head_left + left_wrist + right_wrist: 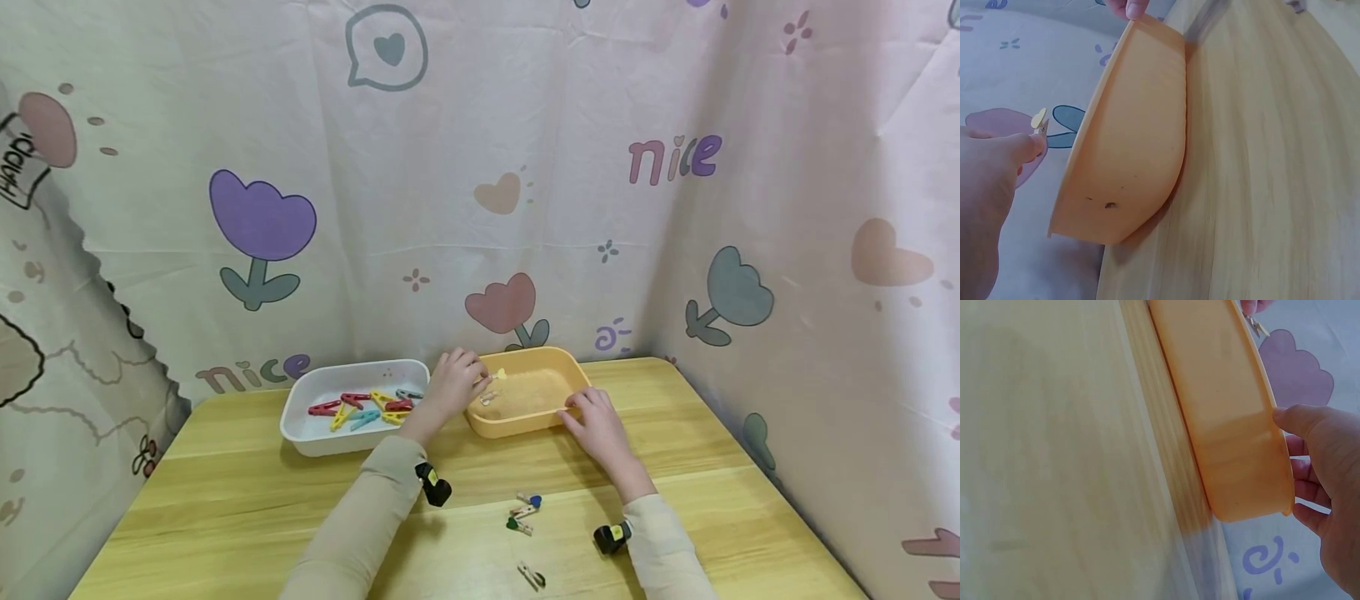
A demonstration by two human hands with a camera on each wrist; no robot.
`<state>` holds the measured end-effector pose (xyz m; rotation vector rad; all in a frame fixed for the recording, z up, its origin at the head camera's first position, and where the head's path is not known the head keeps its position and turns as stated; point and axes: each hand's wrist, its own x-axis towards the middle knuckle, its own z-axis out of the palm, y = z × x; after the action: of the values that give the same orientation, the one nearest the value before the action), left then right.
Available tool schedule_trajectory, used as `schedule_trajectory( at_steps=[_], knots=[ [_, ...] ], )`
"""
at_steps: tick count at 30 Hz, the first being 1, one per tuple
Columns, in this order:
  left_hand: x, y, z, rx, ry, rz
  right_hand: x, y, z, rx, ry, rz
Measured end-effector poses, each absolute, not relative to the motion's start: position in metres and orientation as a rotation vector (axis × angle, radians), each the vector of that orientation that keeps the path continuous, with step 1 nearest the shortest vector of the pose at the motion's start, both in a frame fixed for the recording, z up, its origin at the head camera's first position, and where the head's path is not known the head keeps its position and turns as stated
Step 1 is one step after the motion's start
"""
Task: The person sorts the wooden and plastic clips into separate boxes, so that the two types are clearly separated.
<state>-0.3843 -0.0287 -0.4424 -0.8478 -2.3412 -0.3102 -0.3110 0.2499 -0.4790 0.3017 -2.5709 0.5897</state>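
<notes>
Along the far edge of the wood-grained desk [225,500]: a rounded yellow-orange plastic tray [513,427] is sitting right of the middle.
Left hand [452,386]: it's hovering over the tray's left end, thumb and fingertips pinching a small wooden clip with a yellow topper [1039,119].
Right hand [598,425]: it's gripping the tray's near right corner, thumb pressing the rim from outside, fingers curling in behind.
Tray floor: at least one more small pale wooden clip [489,398] is lying at the left end.
Rounded white plastic tray [333,444]: over by the desk's far left corner, it's carrying red, yellow and blue plastic clips [365,418].
Between the pale sleeves: small wooden clips with blue and green toppers [525,509] are lying loose, well apart from both trays.
</notes>
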Motion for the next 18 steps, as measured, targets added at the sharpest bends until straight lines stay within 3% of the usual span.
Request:
schedule_trajectory(
  at_steps=[18],
  knots=[
    [-0.401, -0.018, -0.445, -0.596, -2.448, -0.417, -0.315, 0.251, -0.475, 0.33, -2.558, 0.581]
  ],
)
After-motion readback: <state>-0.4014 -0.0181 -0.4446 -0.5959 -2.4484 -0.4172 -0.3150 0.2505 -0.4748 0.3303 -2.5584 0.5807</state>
